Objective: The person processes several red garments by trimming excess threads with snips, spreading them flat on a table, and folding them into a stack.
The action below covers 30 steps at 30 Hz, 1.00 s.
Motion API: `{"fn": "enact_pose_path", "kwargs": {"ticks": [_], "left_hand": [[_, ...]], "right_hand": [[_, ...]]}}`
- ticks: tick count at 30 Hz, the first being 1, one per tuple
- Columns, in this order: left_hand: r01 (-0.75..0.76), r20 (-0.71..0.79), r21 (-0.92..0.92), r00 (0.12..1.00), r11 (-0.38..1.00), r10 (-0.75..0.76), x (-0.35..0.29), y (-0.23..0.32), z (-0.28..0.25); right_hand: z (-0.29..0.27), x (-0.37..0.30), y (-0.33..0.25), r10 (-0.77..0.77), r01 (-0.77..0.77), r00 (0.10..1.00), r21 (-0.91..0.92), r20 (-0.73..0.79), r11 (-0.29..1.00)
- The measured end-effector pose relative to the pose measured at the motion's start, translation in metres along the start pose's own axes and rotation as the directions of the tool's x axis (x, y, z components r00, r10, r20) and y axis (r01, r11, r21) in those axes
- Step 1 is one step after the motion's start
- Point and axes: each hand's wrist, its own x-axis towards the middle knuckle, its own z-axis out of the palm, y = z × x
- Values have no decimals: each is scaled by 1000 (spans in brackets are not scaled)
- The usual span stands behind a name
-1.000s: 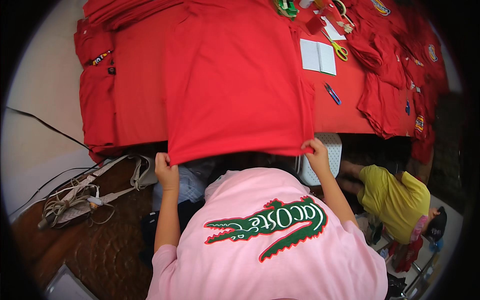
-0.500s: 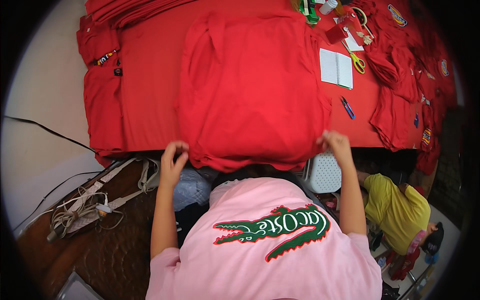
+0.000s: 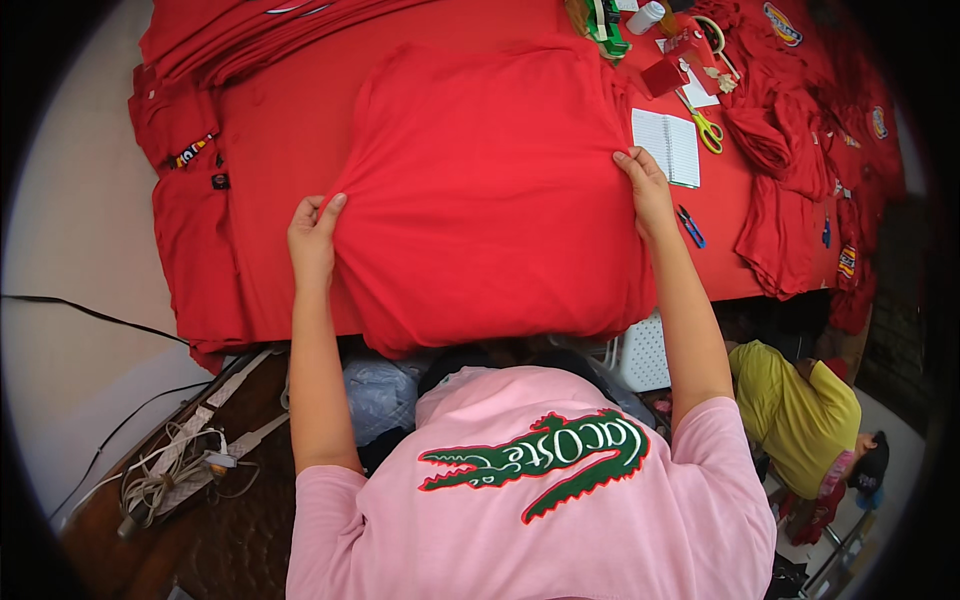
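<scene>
In the head view, a red garment [image 3: 490,220] is spread out flat-ish on the red-covered table [image 3: 285,150], right in the middle, with its near end draped a little past the table edge. Its left side is pinched between thumb and fingers by the left hand [image 3: 315,235], and creases are pulled into the fabric from there. The right side is gripped the same way by the right hand [image 3: 648,190], which is held a bit farther up the table, so the cloth is basically stretched between the two. Whether one layer or several are caught in the fingers can't be told.

Just beside the right hand an open spiral notebook [image 3: 666,146] can be seen, with yellow-handled scissors [image 3: 710,135] beyond it and blue snips [image 3: 691,228] placed nearer the table edge. More red clothes [image 3: 785,165] are heaped over to the right, and a folded red stack [image 3: 260,38] is parked at the far left. Below the table's edge, a white perforated basket [image 3: 645,360] is partly hidden by the right forearm
</scene>
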Motion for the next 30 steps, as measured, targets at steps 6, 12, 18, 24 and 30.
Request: {"fn": "enact_pose_path", "kwargs": {"ticks": [6, 12, 18, 24, 30], "left_hand": [[114, 31, 99, 993, 989, -118, 4, -5, -12], [85, 108, 188, 988, 978, -107, 16, -9, -15], [88, 157, 254, 979, 963, -131, 22, -12, -21], [66, 189, 284, 974, 956, -124, 37, 17, 18], [285, 353, -126, 908, 950, -225, 93, 42, 71]], "right_hand": [[-6, 5, -6, -171, 115, 985, -727, -4, 677], [-13, 4, -22, -157, 40, 987, -875, -42, 482], [-24, 12, -16, -135, 99, 991, -788, 20, 608], [-12, 38, -26, -100, 78, 995, -639, 1, 765], [48, 102, -53, 114, -105, 993, -307, 9, 946]]}}
